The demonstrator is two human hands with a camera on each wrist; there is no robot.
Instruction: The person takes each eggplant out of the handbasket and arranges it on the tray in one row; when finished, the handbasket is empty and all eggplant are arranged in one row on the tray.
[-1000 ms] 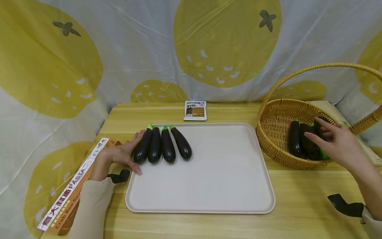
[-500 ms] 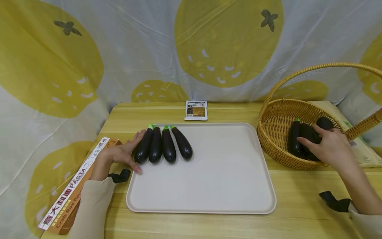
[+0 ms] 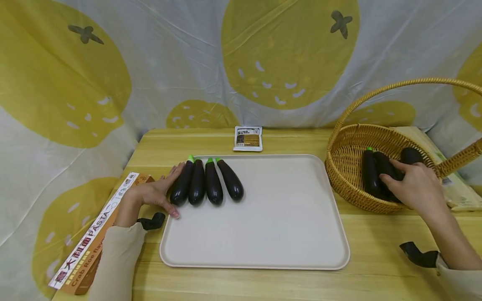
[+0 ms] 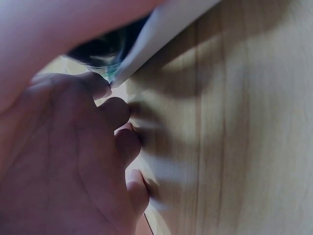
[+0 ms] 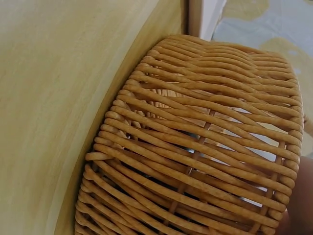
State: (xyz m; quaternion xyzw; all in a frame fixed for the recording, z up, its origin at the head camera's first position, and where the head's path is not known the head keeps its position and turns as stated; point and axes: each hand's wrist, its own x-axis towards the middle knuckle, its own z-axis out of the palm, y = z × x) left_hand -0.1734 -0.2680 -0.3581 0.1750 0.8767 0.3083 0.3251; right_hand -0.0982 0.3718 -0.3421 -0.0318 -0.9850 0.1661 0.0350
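Inside the wicker basket (image 3: 346, 197), my right hand (image 3: 419, 186) grips a dark eggplant (image 3: 385, 165) between thumb and fingers; some fingertips are hidden. Another eggplant (image 3: 370, 175) lies along its left side, and a dark rounded one (image 3: 411, 155) sits behind the hand. My left hand (image 3: 157, 193) rests at the left edge of the white tray (image 3: 282, 221), fingers extended beside the leftmost eggplant (image 3: 182, 184) and thumb on the rim. Several eggplants with green stems lie in a row there. In the right wrist view the basket's woven wall (image 5: 195, 142) hides the fingers.
A long pasta box (image 3: 94, 234) lies at the table's left edge. Behind the tray is a small packet (image 3: 247, 139). The basket's tall handle (image 3: 399, 83) arches above the right hand, and a pale bag (image 3: 461, 194) lies beyond the basket.
My right hand has lowered into the basket and closed on an eggplant, which has shifted slightly with its neighbour. The left hand has stayed at the tray's edge.
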